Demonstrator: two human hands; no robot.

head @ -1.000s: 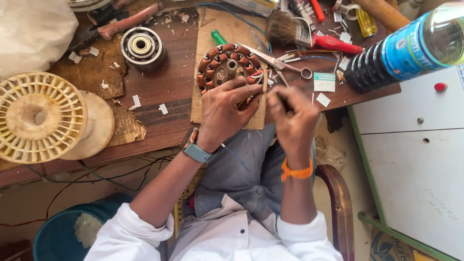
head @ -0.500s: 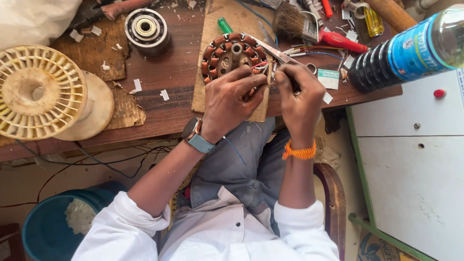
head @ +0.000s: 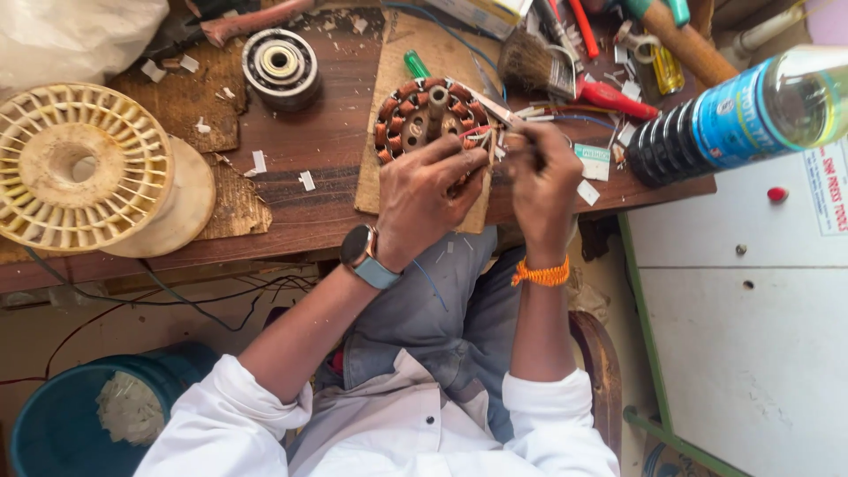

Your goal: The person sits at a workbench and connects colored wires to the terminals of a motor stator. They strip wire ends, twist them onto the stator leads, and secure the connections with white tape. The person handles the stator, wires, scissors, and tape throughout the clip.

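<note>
Wound stator (head: 422, 119) on cardboard pad (head: 389, 177), far of table edge, right of ribbed spool (head: 79, 168). Left hand (head: 422, 199) curled over near rim, fingers pressing windings. Right hand (head: 541, 177) pinched shut on thin tool or wire, cannot tell which. Risk: slip nicking copper insulation; stator sliding off pad near edge

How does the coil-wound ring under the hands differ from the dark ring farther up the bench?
The wound ring carries copper-coloured coils and lies on cardboard, with the left hand on it. The dark ring is smaller, black and silver, bare of coils, untouched on the wooden bench. Both lie flat.
</note>
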